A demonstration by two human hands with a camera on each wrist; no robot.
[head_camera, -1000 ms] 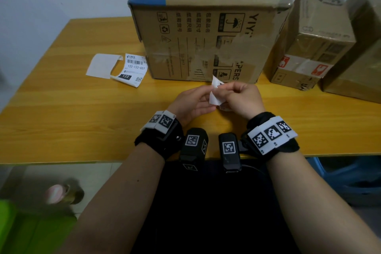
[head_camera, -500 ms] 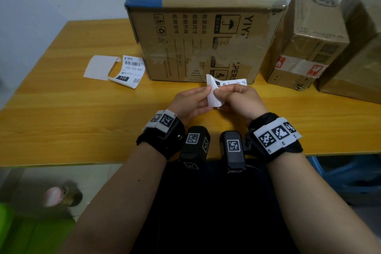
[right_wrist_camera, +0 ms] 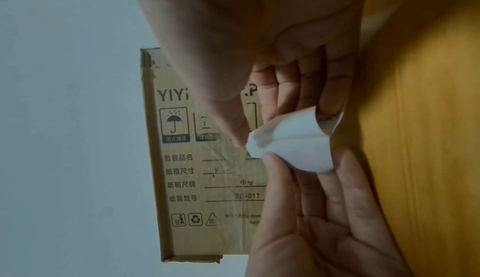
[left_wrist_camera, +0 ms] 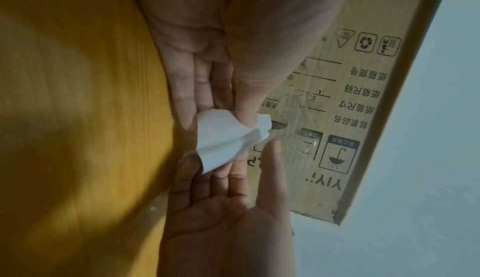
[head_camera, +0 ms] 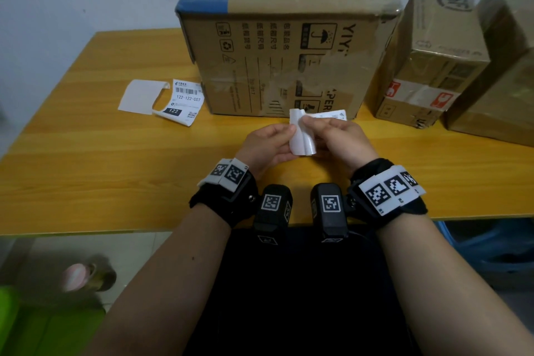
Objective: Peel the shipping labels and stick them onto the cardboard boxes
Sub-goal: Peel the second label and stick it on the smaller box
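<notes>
- spare label [head_camera: 185,101] and bare backing [head_camera: 138,95] lie on the bench [head_camera: 86,159], left of the large box [head_camera: 283,46];
- left hand [head_camera: 265,144] pinches the label's backing [head_camera: 302,136];
- right hand [head_camera: 335,136] pinches the peeling label [head_camera: 332,115], just before the box;
- smaller boxes [head_camera: 427,66] stand right.

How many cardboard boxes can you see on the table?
3: the large box at centre, a smaller box to its right, and a third box cut off at the right edge; more may lie outside the view.

Both hands are pinching a curled white label [right_wrist_camera: 293,148] between their fingers [right_wrist_camera: 275,168], in front of a printed cardboard box [right_wrist_camera: 197,178] above the yellow table [right_wrist_camera: 428,137].
</notes>
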